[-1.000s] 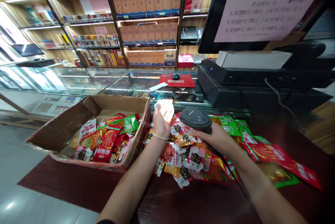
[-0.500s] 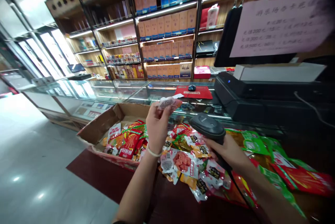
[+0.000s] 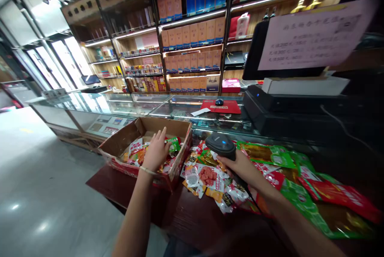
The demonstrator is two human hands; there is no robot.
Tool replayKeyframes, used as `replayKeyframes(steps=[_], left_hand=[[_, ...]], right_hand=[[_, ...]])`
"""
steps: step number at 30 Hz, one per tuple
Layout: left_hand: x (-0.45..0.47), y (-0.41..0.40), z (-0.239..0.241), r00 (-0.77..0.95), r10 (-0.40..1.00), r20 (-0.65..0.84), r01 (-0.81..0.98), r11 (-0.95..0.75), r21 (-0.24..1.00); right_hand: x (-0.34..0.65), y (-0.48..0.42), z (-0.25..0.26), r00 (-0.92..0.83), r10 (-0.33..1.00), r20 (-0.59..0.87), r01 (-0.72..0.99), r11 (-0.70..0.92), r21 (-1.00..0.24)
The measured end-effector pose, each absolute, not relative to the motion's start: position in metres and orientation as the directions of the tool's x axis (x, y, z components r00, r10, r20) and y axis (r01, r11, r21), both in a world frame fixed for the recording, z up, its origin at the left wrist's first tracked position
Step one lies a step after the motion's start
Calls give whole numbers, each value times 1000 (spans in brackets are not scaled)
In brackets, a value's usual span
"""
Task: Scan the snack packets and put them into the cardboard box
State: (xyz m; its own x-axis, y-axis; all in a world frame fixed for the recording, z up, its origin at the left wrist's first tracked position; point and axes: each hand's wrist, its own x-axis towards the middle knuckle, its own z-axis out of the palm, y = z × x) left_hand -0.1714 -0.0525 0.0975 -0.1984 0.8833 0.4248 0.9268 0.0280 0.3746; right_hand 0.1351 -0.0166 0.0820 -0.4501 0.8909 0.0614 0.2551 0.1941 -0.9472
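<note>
My left hand (image 3: 156, 152) is over the cardboard box (image 3: 118, 140), its fingers stretched out and no packet visible in them. Below it, small snack packets (image 3: 136, 145) in red, white, green and orange wrapping lie inside the box. My right hand (image 3: 241, 165) grips a black barcode scanner (image 3: 220, 144) by its handle; a blue light glows on its top and a cable trails down from it. Under the scanner spreads a pile of snack packets (image 3: 208, 177), some with pictures of red meat pieces. Larger green-edged bags (image 3: 265, 153) lie to the right.
Behind the box runs a glass display counter (image 3: 141, 107) with a red mat (image 3: 232, 107), a computer mouse (image 3: 219, 101) and a white paper slip (image 3: 200, 111). A monitor with a pink handwritten sign (image 3: 306, 41) stands at right on a black machine (image 3: 267, 109). Shelves of boxed goods line the back.
My left hand has moved left and down from above the pile to the box, and the small packet it held is gone from its fingers. The scanner has shifted slightly left.
</note>
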Motion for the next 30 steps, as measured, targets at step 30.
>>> replayKeyframes(steps=[30], left_hand=[[30,41,28,133,980,149,932,-175,318]], right_hand=[[228,10,104,-194,979,66,323,128,-938]])
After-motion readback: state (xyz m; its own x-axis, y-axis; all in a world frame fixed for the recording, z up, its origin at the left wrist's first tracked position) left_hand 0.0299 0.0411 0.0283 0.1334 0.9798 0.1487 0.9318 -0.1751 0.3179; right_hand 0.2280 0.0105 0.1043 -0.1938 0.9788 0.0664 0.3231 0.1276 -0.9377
